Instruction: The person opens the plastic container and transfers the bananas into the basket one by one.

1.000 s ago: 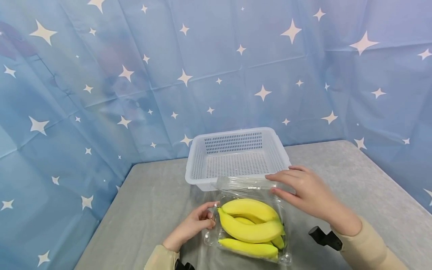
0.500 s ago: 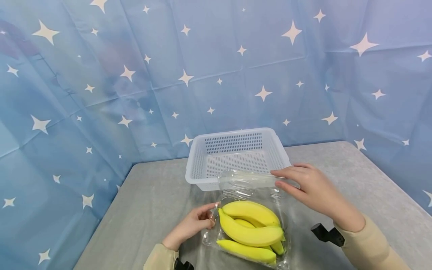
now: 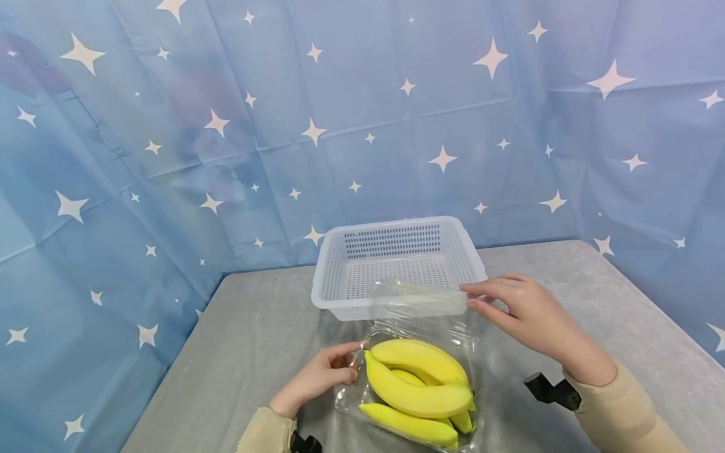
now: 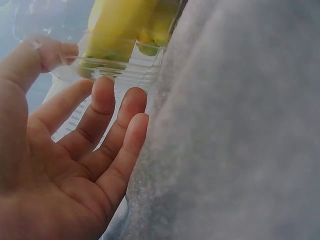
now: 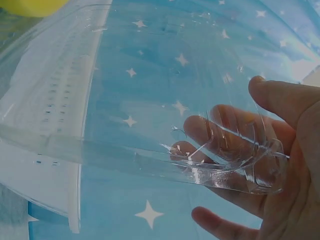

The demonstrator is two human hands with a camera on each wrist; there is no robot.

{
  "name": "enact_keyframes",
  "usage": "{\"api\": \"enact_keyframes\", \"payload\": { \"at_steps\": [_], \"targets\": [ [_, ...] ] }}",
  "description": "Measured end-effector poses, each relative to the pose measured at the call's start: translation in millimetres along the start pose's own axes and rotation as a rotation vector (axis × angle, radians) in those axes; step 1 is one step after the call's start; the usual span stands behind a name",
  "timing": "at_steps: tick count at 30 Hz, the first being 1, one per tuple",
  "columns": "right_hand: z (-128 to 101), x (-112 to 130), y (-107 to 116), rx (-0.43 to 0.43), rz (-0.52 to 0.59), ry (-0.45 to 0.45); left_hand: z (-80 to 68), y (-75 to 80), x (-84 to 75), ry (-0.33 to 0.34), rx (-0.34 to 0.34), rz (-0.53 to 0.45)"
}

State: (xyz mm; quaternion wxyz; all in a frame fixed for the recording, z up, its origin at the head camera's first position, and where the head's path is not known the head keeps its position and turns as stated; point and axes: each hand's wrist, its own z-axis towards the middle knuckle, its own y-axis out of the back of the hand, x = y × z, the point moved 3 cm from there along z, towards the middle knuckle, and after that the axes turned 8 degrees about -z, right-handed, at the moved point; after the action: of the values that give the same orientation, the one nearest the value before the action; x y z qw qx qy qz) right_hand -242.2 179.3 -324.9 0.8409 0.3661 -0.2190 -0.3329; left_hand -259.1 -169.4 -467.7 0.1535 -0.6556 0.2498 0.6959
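Note:
A clear plastic clamshell box (image 3: pixel 349 396) with several yellow bananas (image 3: pixel 419 391) in it lies at the table's front. Its lid (image 3: pixel 419 299) is raised at the far side. My left hand (image 3: pixel 317 377) holds the box's left side between thumb and fingers. In the left wrist view, the fingertips of that hand (image 4: pixel 95 140) are at the ribbed wall, near the banana ends (image 4: pixel 107 55). My right hand (image 3: pixel 527 314) pinches the lid's right corner. In the right wrist view, its fingers show through the clear lid (image 5: pixel 145 162), with the thumb on the near side.
Behind the box stands a white perforated plastic basket (image 3: pixel 324 277) with nothing visible inside; the lid overlaps its front wall in the head view. A grey cloth (image 3: pixel 255 321) covers the table. A blue star-patterned curtain (image 3: pixel 362 151) hangs along the back and sides.
My right hand has moved slightly right, tilting the lid further up. The box and bananas have shifted a little toward the front left, and my left hand has stayed at the box's side.

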Motion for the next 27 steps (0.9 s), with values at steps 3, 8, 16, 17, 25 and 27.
{"api": "enact_keyframes", "payload": {
  "at_steps": [3, 8, 16, 17, 25, 27],
  "targets": [
    [0, -1, 0, 0.009, -0.001, -0.017, -0.5, 1.1, -0.7, -0.002, 0.003, 0.004],
    [0, -5, 2, 0.030, -0.016, -0.041, -1.6, 4.2, -1.5, 0.006, 0.000, 0.024],
    [-2, -13, 3, 0.085, -0.034, -0.061, -4.0, 7.1, 1.6, 0.038, -0.001, -0.029],
    [-2, -13, 3, 0.092, -0.033, -0.061, -4.2, 7.4, 1.9, 0.040, -0.001, -0.032],
    [-1, -15, 5, 0.145, -0.024, -0.065, -3.3, 11.5, 1.5, 0.017, -0.028, 0.006],
    [-1, -16, 5, 0.164, -0.031, -0.069, -3.4, 12.4, 0.6, 0.011, -0.036, 0.021]
  ]
}}
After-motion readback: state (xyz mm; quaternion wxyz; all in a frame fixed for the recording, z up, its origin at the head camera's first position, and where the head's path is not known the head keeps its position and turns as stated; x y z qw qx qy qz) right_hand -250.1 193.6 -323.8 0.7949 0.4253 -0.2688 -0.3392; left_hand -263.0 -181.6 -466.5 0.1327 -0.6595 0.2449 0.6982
